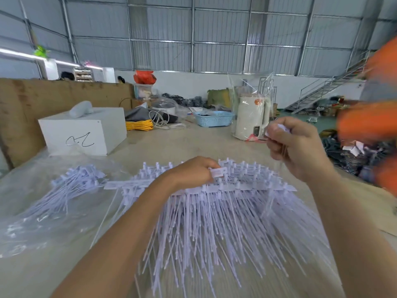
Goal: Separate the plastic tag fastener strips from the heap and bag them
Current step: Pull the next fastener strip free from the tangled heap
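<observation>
Head view: heap of fastener strips (225, 214) fans across the tabletop (171, 145) at centre. Left hand (193, 172) rests on its top, fingers curled, pinching a strip header. At two o'clock, raised right hand (294, 145) has fingers pinching separated strips (281, 151). At nine o'clock, a clear bag (43, 211) holds strips.
</observation>
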`<state>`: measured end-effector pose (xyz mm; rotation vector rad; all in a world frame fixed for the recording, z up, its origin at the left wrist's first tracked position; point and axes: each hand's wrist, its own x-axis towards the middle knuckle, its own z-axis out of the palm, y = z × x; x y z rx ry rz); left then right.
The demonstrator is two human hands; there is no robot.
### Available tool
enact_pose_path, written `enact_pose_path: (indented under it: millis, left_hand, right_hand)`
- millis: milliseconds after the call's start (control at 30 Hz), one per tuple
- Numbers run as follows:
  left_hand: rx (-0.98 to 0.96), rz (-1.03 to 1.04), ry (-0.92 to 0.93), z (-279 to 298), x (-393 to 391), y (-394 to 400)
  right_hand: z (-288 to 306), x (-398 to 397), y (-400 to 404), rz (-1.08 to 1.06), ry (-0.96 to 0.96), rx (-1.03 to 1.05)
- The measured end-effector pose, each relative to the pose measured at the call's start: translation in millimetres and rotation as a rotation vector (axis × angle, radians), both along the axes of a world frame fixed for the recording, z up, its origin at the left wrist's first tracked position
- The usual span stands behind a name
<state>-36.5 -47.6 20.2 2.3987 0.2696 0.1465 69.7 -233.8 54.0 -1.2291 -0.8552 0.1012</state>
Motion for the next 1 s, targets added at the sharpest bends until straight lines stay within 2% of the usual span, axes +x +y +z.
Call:
enact_pose_path:
  millis: [100,167,233,367,467,667,800,1000]
  left_hand:
    - [0.002,-0.024,0.02,-1.8,-3.2,3.2]
    - [-0.005,-0.028,-0.003,-3.5,-3.0,4.7]
    - [-0.04,-0.022,-0.058,-3.7,-2.4,5.6]
    - [-0.026,0.015,-0.146,-3.3,-0.5,7.1]
    - [0.008,0.033,-0.221,-3.2,1.8,4.6]
    - [0.135,0.099,-0.275,-5.3,4.4,4.7]
    - [0.253,0.123,-0.144,-6.7,2.2,11.2]
    - [0.089,0.111,-0.169,-5.1,0.2,10.2]
  right_hand:
    - [11.7,-1.0,2.9,0.089,-0.124,-0.342]
    - [6.6,-4.5,12.7,0.187,-0.072,-0.453]
    - [-8.5,-8.5,27.2,0.222,0.041,-0.404]
    - [-44.7,-10.0,51.3,0.017,0.015,-0.454]
    - [-57.2,-9.5,58.5,0.033,0.081,-0.389]
    - [-62.7,-7.6,57.0,-0.003,-0.078,-0.394]
    - [-62.6,-8.5,56.2,-0.052,-0.205,-0.376]
    - [-62.8,-13.3,58.3,-0.042,-0.2,-0.37]
